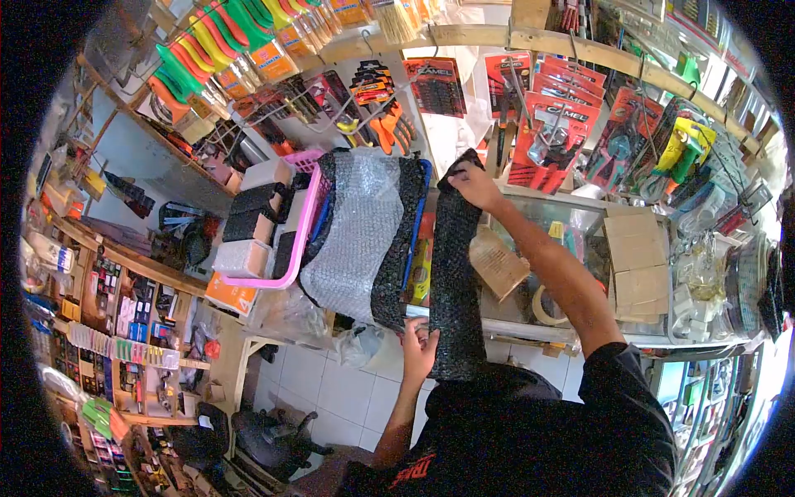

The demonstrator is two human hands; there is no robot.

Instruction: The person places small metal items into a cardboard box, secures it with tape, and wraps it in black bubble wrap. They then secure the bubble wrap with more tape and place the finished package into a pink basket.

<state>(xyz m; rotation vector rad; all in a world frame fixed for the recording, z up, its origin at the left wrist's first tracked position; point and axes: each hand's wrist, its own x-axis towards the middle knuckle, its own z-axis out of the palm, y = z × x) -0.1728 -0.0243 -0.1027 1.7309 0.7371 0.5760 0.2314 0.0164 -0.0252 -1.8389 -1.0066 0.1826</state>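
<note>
While the right hand [470,184] grips and seemingly spreads black wrap [458,282] right of the pink basket [304,240], the left hand's [421,352] grip is unclear. Smoothing may need both.

My one view looks forward and down from my head, over my arms and the counter [586,217] close below.

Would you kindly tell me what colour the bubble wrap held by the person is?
The bubble wrap is black, best seen in the head view.
</note>
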